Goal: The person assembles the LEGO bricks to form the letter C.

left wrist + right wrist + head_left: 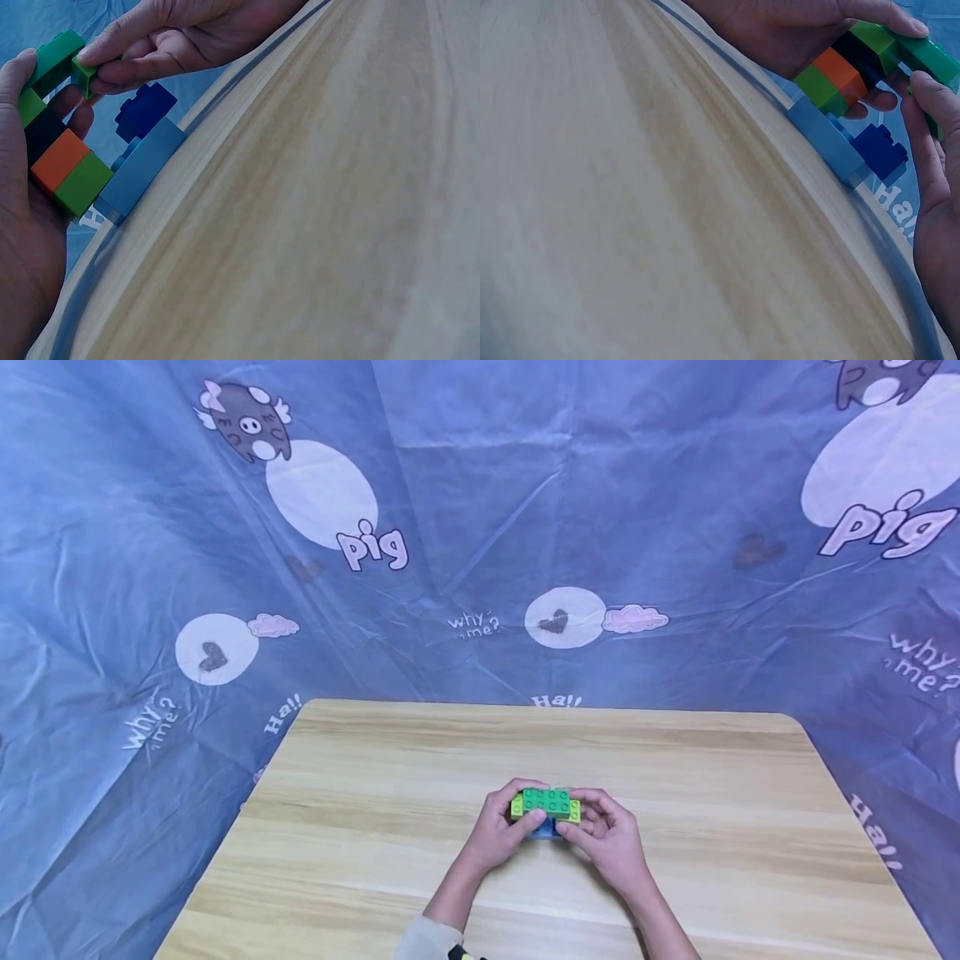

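Note:
My left hand [504, 822] grips a column of toy building bricks, its thumb near the top. In the left wrist view the column has a green brick at the bottom, then an orange brick [61, 163], a black brick [45, 136] and a lime green brick [31, 107]. A longer green brick [546, 798] lies across the top. My right hand [609, 839] pinches a small lime green brick [82, 75] at that long brick's other end. Below, a light blue brick [144, 171] sits on the table, carrying a dark blue brick [881, 154].
The wooden tabletop [375, 827] spreads around both hands. Blue printed cloth [480, 527] hangs behind the table and along its sides.

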Motion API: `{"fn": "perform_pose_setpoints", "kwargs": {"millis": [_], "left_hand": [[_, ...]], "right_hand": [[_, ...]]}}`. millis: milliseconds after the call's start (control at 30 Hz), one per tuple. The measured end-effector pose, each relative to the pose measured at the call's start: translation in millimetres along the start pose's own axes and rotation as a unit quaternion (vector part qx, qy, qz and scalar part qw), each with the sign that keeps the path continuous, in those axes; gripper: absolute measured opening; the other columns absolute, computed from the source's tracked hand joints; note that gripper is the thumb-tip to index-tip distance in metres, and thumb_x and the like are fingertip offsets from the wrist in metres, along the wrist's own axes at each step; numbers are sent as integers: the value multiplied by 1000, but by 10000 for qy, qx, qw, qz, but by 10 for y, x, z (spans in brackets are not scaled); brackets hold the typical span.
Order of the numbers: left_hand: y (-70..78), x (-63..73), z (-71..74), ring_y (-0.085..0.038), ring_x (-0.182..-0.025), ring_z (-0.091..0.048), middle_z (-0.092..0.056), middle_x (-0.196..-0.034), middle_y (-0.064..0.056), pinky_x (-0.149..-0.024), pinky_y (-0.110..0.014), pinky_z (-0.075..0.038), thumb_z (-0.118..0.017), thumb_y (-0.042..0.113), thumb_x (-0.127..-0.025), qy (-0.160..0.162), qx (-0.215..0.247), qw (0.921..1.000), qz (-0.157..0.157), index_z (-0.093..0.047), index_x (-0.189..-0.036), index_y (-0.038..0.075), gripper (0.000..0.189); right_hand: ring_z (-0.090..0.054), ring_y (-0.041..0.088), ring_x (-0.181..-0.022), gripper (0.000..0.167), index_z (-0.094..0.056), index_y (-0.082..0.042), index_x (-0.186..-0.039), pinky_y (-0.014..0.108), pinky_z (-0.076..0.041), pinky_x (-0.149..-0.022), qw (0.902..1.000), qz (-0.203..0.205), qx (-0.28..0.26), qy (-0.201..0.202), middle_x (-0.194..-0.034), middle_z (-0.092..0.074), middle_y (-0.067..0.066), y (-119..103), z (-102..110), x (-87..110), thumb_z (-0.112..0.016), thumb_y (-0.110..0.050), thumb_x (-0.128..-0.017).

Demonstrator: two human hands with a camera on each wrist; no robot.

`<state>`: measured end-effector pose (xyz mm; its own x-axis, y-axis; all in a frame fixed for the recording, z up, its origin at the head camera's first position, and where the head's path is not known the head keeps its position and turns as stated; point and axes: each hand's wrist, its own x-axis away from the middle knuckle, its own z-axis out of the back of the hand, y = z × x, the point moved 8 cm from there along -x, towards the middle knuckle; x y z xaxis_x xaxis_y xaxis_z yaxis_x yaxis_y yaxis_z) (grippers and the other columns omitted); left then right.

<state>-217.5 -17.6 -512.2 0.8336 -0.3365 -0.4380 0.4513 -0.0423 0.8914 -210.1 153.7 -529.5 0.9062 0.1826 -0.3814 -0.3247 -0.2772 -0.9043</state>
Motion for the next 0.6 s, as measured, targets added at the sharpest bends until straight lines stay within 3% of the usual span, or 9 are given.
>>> {"fn": "perform_pose_setpoints", "kwargs": {"millis": [133,300,400,600], "left_hand": [[47,-12,0,-8,-95,-67,-72,-113,-24,-81,-30,-60,-65,-6,-99,1,-10,10000,-12,-64,-129,0,30],[-110,32,-16,-8,-96,-67,-72,-114,-23,-82,-29,-60,-64,-6,-99,59,-42,10000,64,-64,-130,0,31],[-39,31,-35,-7,-96,-67,-72,-114,-23,-82,-28,-59,-64,-6,-99,60,-27,9999,79,-64,-130,1,31],[246,4,-66,-6,-96,-67,-73,-113,-24,-81,-29,-60,-64,-5,-99,28,1,10000,-8,-64,-128,-1,29]], "right_hand": [[-74,15,-102,47,-56,20,-125,26,-62,-85,9999,-11,92,129,-117,-73,8,-2,17,-6,-75,25,-81],[-74,15,-99,46,-58,20,-125,26,-62,-83,9996,-80,126,237,-115,-73,9,-3,35,15,-75,24,-82],[-74,15,-97,45,-60,18,-124,25,-62,-82,9991,-112,225,356,-114,-73,9,-8,52,33,-76,23,-82],[-74,15,-97,44,-61,18,-122,24,-62,-81,9981,-104,255,551,-114,-74,10,-29,73,61,-76,24,-81]]}}
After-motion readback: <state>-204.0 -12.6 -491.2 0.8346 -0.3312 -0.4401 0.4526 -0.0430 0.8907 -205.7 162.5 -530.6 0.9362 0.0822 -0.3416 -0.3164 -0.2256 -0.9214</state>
